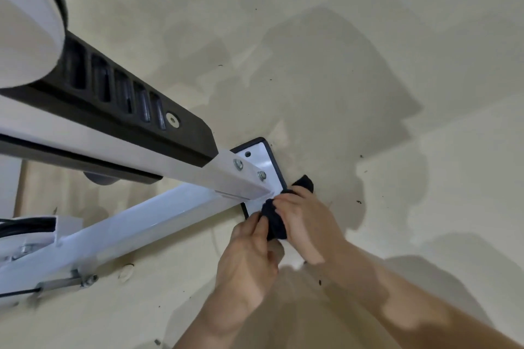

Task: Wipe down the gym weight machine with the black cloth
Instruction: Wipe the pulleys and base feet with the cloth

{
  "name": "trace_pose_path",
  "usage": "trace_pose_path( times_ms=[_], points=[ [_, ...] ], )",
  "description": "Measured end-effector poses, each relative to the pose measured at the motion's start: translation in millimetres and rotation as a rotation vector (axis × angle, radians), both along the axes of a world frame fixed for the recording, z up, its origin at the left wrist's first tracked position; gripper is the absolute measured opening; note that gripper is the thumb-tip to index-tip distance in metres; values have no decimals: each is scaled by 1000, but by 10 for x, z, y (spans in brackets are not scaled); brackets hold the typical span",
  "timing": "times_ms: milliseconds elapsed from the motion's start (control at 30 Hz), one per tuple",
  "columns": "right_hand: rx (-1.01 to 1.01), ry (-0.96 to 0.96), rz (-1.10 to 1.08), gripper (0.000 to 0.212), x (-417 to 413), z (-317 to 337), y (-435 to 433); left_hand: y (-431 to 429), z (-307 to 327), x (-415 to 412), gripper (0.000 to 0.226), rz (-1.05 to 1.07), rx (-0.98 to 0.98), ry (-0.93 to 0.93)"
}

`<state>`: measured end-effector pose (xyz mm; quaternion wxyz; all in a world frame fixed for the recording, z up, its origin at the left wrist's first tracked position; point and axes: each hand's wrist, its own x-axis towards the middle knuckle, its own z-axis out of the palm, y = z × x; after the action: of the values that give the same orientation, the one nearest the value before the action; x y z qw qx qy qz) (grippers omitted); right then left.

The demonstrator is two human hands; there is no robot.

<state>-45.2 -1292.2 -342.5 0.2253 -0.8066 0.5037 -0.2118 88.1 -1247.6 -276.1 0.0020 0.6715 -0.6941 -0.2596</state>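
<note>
The white frame of the weight machine (pixel 158 215) runs from the left down to a white foot plate (pixel 263 164) with a black rim and two bolts on the floor. A black cloth (pixel 273 218) is bunched against the plate's near corner, where the beams meet. My right hand (pixel 304 224) grips the cloth from the right, with a fold sticking out behind its fingers. My left hand (pixel 249 258) pinches the cloth's lower end from the left. Much of the cloth is hidden between the two hands.
A black slotted cover (pixel 122 99) with a screw lies along the upper beam. A white pad (pixel 25 22) fills the top left corner. Brackets and a black cable (pixel 19 290) sit at the lower left. The beige floor (pixel 368 65) spreads to the right, with dark specks.
</note>
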Motion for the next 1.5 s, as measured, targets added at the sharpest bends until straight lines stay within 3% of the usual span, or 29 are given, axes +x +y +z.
trace_pose_path(
  times_ms=[67, 133, 200, 300, 400, 533, 600, 700, 800, 867, 967, 1100, 1300, 1367, 1433, 1500],
  points=[
    [43, -9, -62, 13, 49, 19, -277, -4, 20, 9, 58, 17, -26, -10],
    [59, -38, -258, 9, 145, 64, -603, -70, 35, 27, 58, 60, -35, -21],
    [94, -77, -352, 24, 249, 101, -600, -121, -9, 66, 57, 93, -38, -20],
    [-18, -89, -239, 29, 213, 193, 28, -66, 0, 100, 38, 100, -51, -70],
    [-58, -72, -112, 36, 16, 143, 403, 42, -16, 125, 33, 48, -59, -128],
    [-33, -73, -263, 23, 71, 115, -32, 49, 40, 166, 28, 106, -106, -197],
    [7, -100, -382, 13, 195, 89, -118, 20, 53, 219, 25, 105, -231, -240],
    [-1, -121, -256, 9, 437, 141, 340, 25, 60, 304, 41, -1, -365, -201],
    [28, -156, -143, 19, 325, 145, 365, 113, 57, 266, 49, 33, -254, -147],
    [115, -182, -216, 24, 183, 161, 88, 93, -13, 251, 50, 74, -144, -106],
    [145, -205, -340, 24, 62, 178, -159, -91, -219, 187, 58, 65, -135, -141],
    [159, -187, -291, 34, 21, 148, 221, -76, -318, 118, 50, 20, -134, -241],
    [341, -247, -324, 13, -323, 271, 99, 23, -88, 173, 20, 39, -173, -35],
    [266, -229, -407, 19, -238, 250, -69, -100, -68, 140, 17, 45, -250, -81],
    [240, -182, -368, 28, -103, 208, -53, -95, -137, 69, 20, 5, -224, -172],
    [230, -99, -311, 28, -21, 189, 83, 29, -237, 31, 10, -73, -228, -209]
  ],
)
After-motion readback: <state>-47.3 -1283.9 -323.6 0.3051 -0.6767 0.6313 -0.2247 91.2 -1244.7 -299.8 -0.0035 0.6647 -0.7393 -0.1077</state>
